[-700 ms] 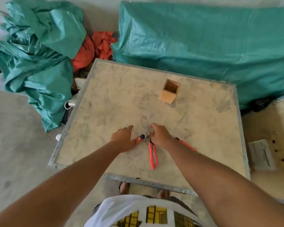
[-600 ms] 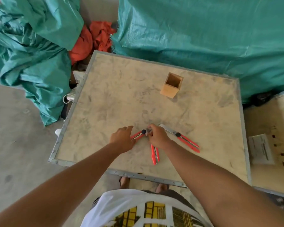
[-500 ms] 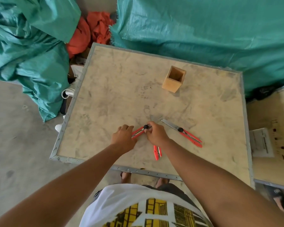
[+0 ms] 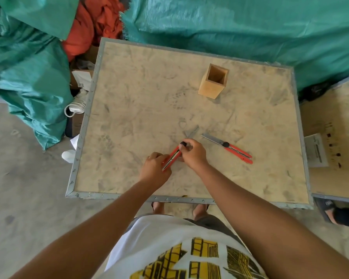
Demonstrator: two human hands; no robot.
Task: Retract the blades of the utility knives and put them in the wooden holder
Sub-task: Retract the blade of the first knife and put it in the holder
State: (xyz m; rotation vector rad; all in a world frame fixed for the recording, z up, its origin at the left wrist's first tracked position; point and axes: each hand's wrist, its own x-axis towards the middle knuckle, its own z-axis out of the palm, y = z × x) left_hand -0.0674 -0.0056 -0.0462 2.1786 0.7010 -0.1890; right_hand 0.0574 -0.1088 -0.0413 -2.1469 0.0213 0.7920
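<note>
Both hands grip one red knife, near of the holder.

Measured from the holder [image 4: 213, 81] on the table [image 4: 129, 97]: the left hand [image 4: 154, 170], nearer and left, is closed around the butt of a red knife [image 4: 172, 157]; the right hand [image 4: 193, 153], just right of it, pinches that knife's black slider end, blade [image 4: 191, 132] still out and pointing toward the holder. A second knife [image 4: 233, 149] lies nearer and right of the holder, blade extended. The holder stands upright and empty.
</note>
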